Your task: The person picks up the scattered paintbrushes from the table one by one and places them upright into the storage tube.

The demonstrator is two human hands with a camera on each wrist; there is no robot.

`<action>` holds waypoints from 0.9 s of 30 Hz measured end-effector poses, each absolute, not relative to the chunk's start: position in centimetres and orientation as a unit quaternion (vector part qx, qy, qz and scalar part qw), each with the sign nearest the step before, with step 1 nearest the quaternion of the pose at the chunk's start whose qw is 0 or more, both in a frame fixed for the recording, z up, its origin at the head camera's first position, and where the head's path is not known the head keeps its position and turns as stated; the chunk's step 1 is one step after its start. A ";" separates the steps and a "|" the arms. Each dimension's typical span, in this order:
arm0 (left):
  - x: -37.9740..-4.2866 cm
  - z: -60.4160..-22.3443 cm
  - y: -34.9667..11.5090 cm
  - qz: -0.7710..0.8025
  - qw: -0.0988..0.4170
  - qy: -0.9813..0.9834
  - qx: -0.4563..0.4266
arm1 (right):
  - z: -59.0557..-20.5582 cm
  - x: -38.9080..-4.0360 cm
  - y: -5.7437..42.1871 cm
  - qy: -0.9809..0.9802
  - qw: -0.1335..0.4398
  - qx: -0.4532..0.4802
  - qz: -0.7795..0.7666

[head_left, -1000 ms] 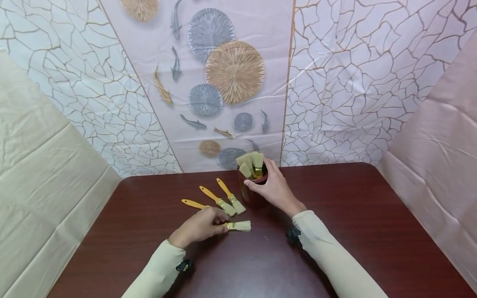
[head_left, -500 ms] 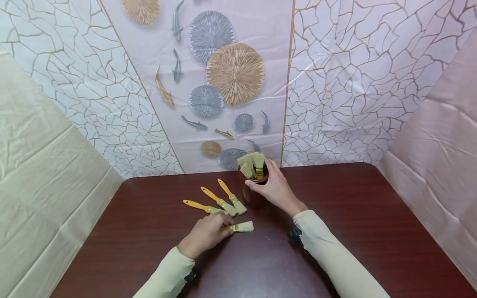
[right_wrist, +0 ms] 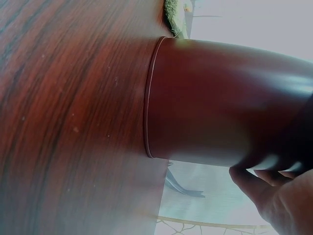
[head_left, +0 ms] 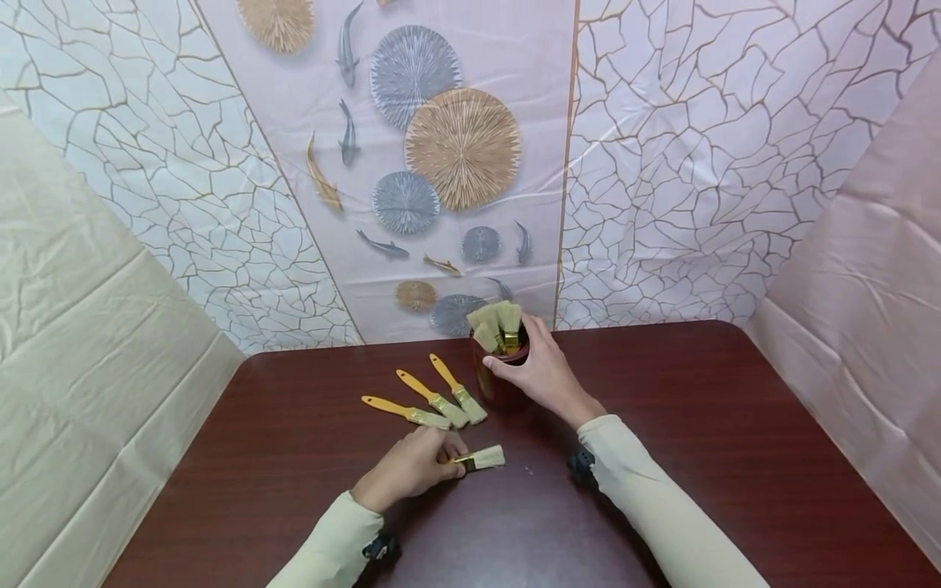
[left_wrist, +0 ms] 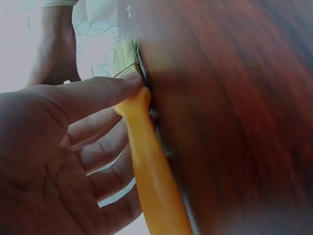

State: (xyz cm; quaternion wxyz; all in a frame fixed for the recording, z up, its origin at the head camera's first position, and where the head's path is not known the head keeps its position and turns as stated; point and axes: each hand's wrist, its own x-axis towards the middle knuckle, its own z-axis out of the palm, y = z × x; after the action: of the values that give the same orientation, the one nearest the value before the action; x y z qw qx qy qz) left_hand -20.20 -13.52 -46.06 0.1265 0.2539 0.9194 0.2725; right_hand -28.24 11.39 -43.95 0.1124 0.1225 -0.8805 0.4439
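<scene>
My left hand (head_left: 413, 467) pinches a paintbrush (head_left: 487, 458) between thumb and fingers, low over the table. In the left wrist view its yellow handle (left_wrist: 154, 166) points back toward the wrist, and the thumb presses where handle meets metal band. My right hand (head_left: 547, 374) grips the rim of a dark red cup (head_left: 487, 380). Several brushes (head_left: 509, 318) stand in that cup, pale bristles up. Seen from the right wrist, the cup's smooth wall (right_wrist: 210, 103) rises upright from the tabletop, with fingers (right_wrist: 254, 188) at its upper side.
Three more yellow-handled brushes lie fanned out left of the cup: one leftmost (head_left: 387, 405), one in the middle (head_left: 421, 386), one closest to the cup (head_left: 450, 377). The dark wood table (head_left: 662, 408) ends at a patterned cloth backdrop (head_left: 662, 204).
My left hand has shifted a little to the right and nearer to me with the paintbrush, whose bristle end now tilts away from me. My right hand stays on the cup.
</scene>
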 end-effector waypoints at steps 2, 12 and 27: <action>-20.2 -46.0 -13.6 0.279 0.120 0.915 0.265 | -43.9 -28.2 11.4 -0.881 0.112 0.122 0.444; -19.9 -42.7 -13.6 0.353 0.092 0.895 0.257 | -43.8 -28.1 11.1 -0.882 0.113 0.122 0.441; -20.1 -34.7 -12.2 0.448 -0.070 0.853 0.260 | -43.9 -28.1 11.3 -0.881 0.107 0.120 0.445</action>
State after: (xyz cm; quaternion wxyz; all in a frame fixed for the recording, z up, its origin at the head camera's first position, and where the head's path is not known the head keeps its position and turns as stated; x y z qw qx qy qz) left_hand -20.06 -12.23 -34.67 -0.0704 0.2605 0.8525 0.4477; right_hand -28.12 11.34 -43.88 0.1068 0.1202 -0.8810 0.4449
